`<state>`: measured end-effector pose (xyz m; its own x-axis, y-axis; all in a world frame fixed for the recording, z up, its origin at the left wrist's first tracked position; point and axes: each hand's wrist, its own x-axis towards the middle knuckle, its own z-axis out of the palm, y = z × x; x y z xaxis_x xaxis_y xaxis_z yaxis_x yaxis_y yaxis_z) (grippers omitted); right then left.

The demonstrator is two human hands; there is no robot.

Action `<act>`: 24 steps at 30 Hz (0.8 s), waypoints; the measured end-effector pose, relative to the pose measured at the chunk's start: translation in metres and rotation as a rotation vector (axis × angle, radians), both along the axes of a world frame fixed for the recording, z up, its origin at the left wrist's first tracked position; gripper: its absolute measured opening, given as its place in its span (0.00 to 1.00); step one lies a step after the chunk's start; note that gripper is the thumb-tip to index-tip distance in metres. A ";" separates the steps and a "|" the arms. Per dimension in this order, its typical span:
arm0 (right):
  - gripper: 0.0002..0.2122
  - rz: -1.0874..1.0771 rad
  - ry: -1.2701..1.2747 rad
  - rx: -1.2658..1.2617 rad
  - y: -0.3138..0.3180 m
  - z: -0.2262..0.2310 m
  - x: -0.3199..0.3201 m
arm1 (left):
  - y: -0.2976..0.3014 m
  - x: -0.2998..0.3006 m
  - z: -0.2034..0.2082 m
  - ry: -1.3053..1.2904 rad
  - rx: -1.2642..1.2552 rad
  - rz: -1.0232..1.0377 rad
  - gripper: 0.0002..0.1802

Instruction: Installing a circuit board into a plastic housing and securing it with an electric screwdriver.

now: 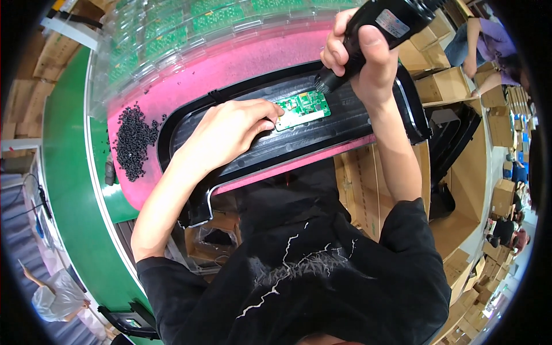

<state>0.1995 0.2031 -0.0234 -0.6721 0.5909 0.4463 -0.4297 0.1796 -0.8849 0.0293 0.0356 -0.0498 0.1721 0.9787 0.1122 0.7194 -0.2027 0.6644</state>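
Observation:
A green circuit board (302, 108) with a white strip along its near edge lies in a long black plastic housing (253, 155). My left hand (236, 126) reaches in from the left, its thumb and index finger closed on the board's left end. My right hand (368, 63) is wrapped round a black electric screwdriver (376, 34), held tilted at the upper right. The screwdriver's nose points down to the board's far right corner; whether its tip touches the board I cannot make out.
Left of the housing, a heap of small black screws (135, 141) lies on the pink mat (230, 60). Clear plastic trays (172, 34) of green boards stand behind it. Cardboard boxes (445, 86) and another black housing (457, 138) are at right. Other people (489, 40) are farther off.

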 end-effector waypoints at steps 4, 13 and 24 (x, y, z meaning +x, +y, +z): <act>0.22 -0.024 0.028 -0.007 -0.006 0.002 -0.003 | -0.001 -0.001 -0.002 -0.025 -0.005 0.006 0.06; 0.32 0.154 0.336 -0.216 -0.046 0.025 0.003 | -0.006 -0.006 0.004 -0.359 -0.103 0.081 0.06; 0.36 0.343 0.437 0.002 -0.059 0.027 -0.017 | -0.007 -0.011 0.004 -0.517 -0.066 0.118 0.06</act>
<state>0.1826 0.1445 0.0037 -0.5776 0.3702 0.7276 -0.7911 -0.0340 -0.6107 0.0187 0.0283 -0.0459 -0.0006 0.9959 0.0907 0.3102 -0.0860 0.9468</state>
